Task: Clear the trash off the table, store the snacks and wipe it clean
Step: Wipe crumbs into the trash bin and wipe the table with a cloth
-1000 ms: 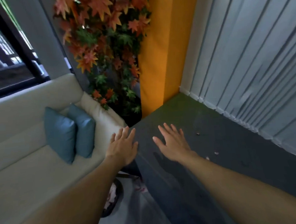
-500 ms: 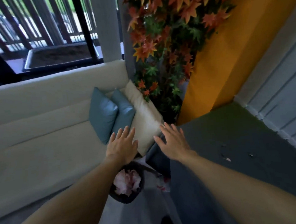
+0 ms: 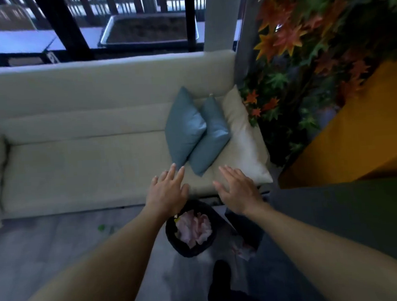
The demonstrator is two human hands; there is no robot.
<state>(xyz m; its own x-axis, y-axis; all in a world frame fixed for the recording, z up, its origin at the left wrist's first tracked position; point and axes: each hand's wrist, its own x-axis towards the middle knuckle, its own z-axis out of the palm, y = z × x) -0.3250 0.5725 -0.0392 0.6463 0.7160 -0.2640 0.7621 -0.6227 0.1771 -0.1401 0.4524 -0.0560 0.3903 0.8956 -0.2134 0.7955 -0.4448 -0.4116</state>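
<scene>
My left hand (image 3: 166,193) and my right hand (image 3: 239,191) are both stretched out in front of me, fingers straight and spread, holding nothing. Below them on the floor stands a black trash bin (image 3: 176,243) with crumpled pink and white paper inside. The dark grey table (image 3: 352,219) fills the lower right; only its near corner and left edge show, and my right forearm lies over it. A crumpled pink scrap (image 3: 243,250) lies on the floor by the table's corner.
A long cream sofa (image 3: 76,163) runs across the middle, with two blue cushions (image 3: 196,134) and a cream pillow (image 3: 246,144) at its right end. Orange and green artificial leaves (image 3: 303,49) and an orange pillar (image 3: 356,144) stand at right. My dark shoe (image 3: 221,272) is below the bin.
The view has swung left, away from the table top and toward the sofa and the bin. Both hands stay outstretched and empty throughout.
</scene>
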